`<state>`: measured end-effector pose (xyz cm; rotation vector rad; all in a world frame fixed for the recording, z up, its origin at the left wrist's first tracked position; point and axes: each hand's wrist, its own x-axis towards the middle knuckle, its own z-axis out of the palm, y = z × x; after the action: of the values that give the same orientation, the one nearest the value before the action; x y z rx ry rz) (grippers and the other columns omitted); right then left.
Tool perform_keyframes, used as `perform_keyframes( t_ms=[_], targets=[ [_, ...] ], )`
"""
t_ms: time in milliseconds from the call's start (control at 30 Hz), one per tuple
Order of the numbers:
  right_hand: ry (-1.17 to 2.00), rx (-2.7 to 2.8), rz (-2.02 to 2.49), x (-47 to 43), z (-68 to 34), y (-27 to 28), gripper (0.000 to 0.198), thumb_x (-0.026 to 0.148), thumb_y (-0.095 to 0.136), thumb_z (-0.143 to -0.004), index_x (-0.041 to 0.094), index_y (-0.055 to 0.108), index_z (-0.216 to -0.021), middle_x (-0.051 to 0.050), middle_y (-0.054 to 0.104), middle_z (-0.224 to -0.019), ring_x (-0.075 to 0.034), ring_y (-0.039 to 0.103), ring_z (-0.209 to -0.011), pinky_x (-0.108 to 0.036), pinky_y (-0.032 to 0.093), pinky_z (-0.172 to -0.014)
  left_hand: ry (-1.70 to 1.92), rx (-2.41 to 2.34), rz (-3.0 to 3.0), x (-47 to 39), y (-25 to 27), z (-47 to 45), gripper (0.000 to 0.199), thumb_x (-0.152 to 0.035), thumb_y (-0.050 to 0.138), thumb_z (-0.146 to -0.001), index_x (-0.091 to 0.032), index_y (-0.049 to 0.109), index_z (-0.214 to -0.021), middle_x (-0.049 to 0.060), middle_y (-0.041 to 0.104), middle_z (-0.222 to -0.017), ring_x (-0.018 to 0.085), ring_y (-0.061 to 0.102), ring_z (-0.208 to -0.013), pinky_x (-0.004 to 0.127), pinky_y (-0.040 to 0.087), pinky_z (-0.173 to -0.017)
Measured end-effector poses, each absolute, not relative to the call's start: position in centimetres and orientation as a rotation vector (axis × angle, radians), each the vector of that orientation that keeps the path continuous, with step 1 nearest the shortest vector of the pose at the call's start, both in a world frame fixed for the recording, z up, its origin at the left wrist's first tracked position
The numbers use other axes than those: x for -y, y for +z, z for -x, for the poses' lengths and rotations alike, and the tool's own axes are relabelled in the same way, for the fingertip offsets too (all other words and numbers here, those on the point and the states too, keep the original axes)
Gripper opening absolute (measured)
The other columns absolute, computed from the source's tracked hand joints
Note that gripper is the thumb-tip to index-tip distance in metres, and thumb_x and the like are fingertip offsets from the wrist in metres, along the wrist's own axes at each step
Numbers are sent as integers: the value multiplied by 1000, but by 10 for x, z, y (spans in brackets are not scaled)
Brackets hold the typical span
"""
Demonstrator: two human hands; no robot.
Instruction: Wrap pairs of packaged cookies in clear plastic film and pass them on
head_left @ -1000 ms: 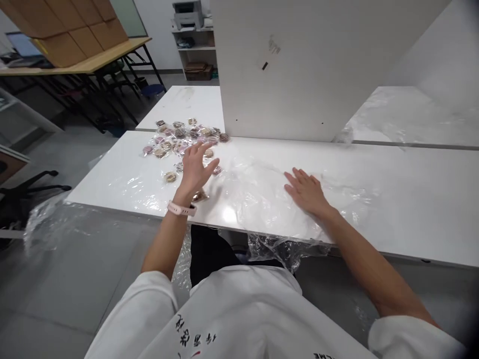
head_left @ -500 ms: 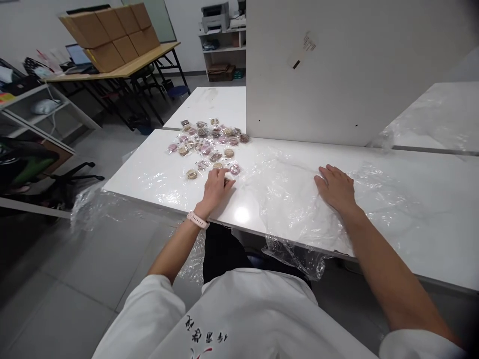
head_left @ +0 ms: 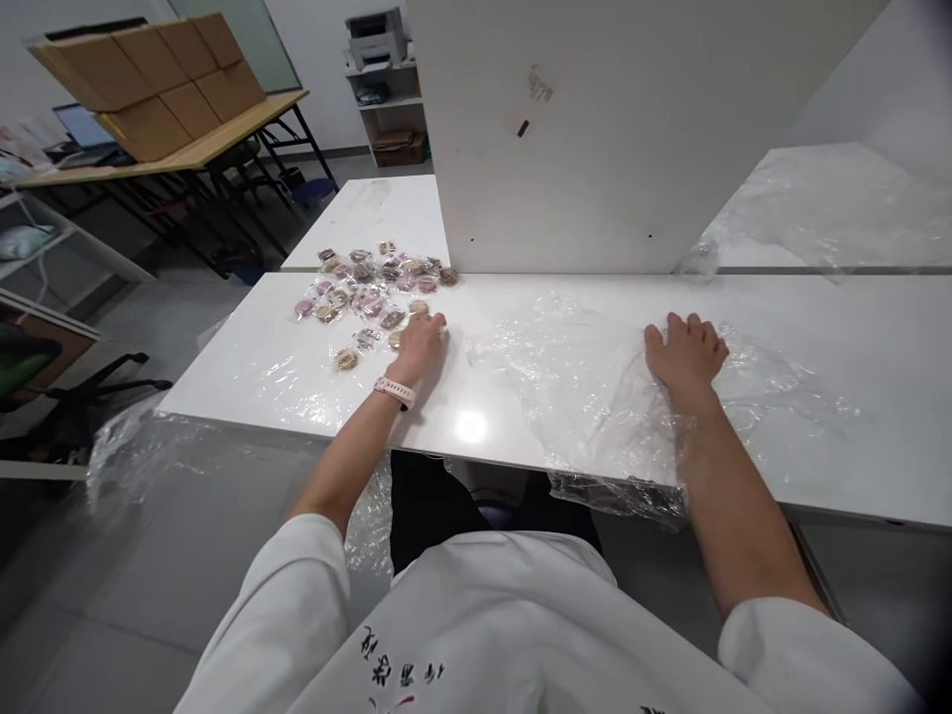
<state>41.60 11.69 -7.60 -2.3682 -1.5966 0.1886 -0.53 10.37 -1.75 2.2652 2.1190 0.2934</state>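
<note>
My left hand [head_left: 421, 347] rests at the right edge of a spread of small round cookies [head_left: 370, 300] in clear wrappers, coloured pink, beige and brown. Its fingers curl downward over the table and hide what is beneath them. One beige wrapped cookie [head_left: 345, 359] lies apart, left of that hand. Thin clear plastic film [head_left: 565, 367] is spread, wrinkled, over the middle and right of the white table [head_left: 245, 367]. On the film lies my right hand [head_left: 688, 352], palm down, fingers apart and slightly bent, with nothing visible in it.
An upright white panel [head_left: 595, 149] stands along the table's back edge. Film hangs over the front edge and off the left end. More film [head_left: 840, 208] lies behind on the right. Cardboard boxes [head_left: 160, 84] stand on a wooden table at back left; a printer [head_left: 376, 40] sits on shelves.
My left hand has moved away from me, covering the spot near the pink cookie. My right hand has shifted right over the film, fingers spreading. The view has turned slightly right.
</note>
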Motion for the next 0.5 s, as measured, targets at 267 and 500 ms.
perform_keyframes(
  t_ms=[267, 500],
  targets=[
    [142, 1889, 2159, -118, -410, -82, 64, 49, 25, -102, 16, 40, -155, -15, 28, -165, -30, 21, -153, -50, 17, -122, 1016, -1394, -2658, -77, -12, -116, 43, 0, 32, -94, -21, 60, -120, 10, 59, -134, 24, 56, -124, 46, 55, -93],
    [198, 1809, 2099, -126, -410, -81, 62, 50, 35, -100, 18, 47, -151, -15, 35, -162, -32, 25, -152, -56, 20, -123, 445, -984, -2689, -38, -46, -182, 61, -51, 57, -95, -28, 43, -150, 11, 27, -166, 37, 15, -156, 67, 11, -124]
  ],
)
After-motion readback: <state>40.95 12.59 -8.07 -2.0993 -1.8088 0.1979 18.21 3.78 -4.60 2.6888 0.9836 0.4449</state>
